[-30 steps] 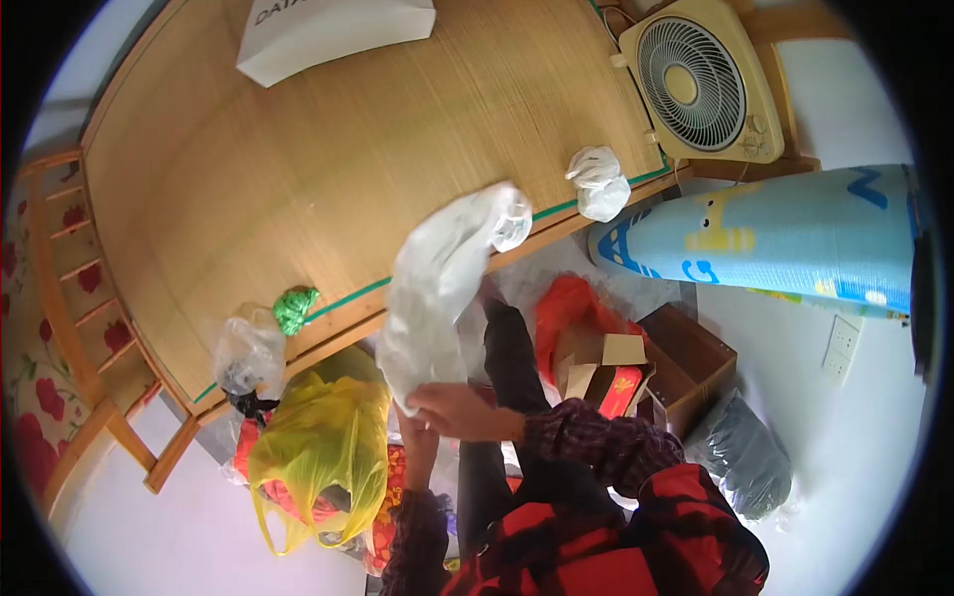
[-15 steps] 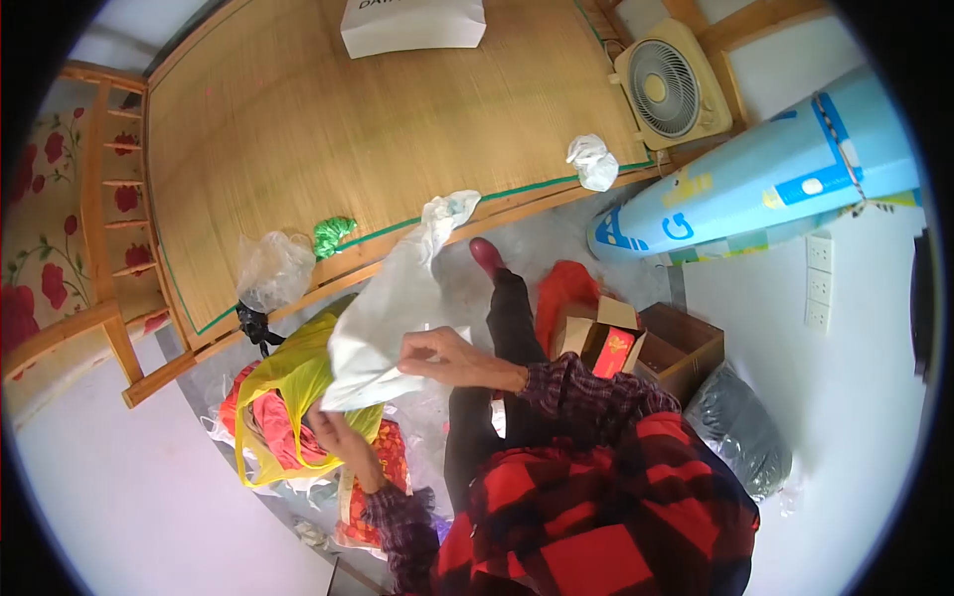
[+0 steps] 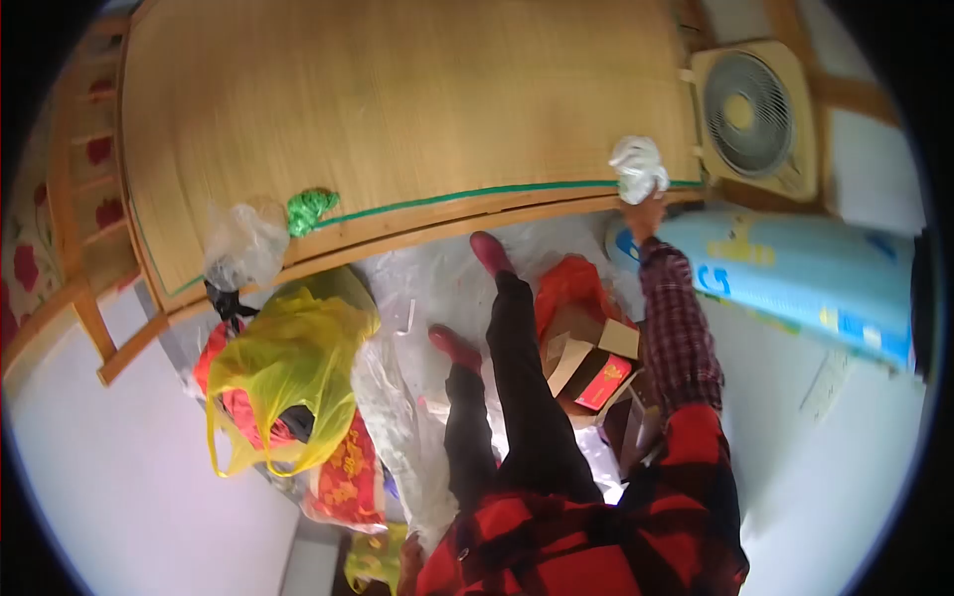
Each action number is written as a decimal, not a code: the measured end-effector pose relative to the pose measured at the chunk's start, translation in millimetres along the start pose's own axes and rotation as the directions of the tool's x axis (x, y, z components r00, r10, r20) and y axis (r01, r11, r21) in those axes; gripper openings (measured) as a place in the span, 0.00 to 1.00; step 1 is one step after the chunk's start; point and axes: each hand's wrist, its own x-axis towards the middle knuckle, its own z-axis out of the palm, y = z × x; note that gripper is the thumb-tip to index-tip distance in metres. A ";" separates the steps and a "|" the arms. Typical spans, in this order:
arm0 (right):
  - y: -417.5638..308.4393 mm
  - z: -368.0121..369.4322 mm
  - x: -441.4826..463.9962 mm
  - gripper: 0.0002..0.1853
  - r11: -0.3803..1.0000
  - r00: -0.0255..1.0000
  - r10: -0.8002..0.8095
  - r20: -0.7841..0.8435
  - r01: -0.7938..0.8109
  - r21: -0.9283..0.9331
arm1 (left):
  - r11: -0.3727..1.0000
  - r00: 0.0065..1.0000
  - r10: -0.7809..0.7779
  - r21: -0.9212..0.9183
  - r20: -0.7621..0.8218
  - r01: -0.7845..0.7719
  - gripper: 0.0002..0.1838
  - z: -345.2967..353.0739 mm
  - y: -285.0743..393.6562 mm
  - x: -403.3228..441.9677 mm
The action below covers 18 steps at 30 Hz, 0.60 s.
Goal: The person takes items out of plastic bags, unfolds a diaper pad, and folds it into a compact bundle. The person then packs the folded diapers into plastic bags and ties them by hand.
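My right hand (image 3: 644,213) is at the bed's front edge, its fingers closed on a crumpled white plastic bag (image 3: 637,167). Low in the view, my left hand (image 3: 410,562) shows only in part beside the bottom end of a long whitish plastic bag (image 3: 390,422); its fingers are too hidden to read. That long bag hangs or lies left of my legs. Left of it stands a yellow plastic bag (image 3: 288,363) with red and dark items inside. A green crumpled bag (image 3: 311,210) and a clear bag (image 3: 246,243) rest along the bed edge.
The matted bed (image 3: 397,109) spans the top. A fan (image 3: 747,114) stands at its right corner, above a blue roll (image 3: 785,273). On the floor are an open cardboard box (image 3: 619,339), a red bag (image 3: 571,288) and a red patterned package (image 3: 348,477).
My right hand has gone from the long whitish bag to the small white bag on the right. The long bag has come down off the bed edge, and my left hand has moved lower.
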 end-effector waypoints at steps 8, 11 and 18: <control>-6.5 48.6 61.8 0.17 0.855 0.818 -0.508 0.269 0.516 0.044 | 0.990 0.999 -0.046 0.135 0.018 0.043 0.16 24.4 -32.6 -30.9; -53.9 78.8 -4.1 0.13 0.796 0.765 -0.606 0.218 0.582 0.168 | 0.954 0.995 -0.093 -0.290 -0.037 0.079 0.16 50.7 -22.8 -34.6; -293.9 2.8 -260.0 0.14 0.642 0.555 -0.657 0.509 0.059 0.764 | 0.880 0.909 0.405 0.311 -0.098 -0.359 0.15 45.5 -134.9 -14.9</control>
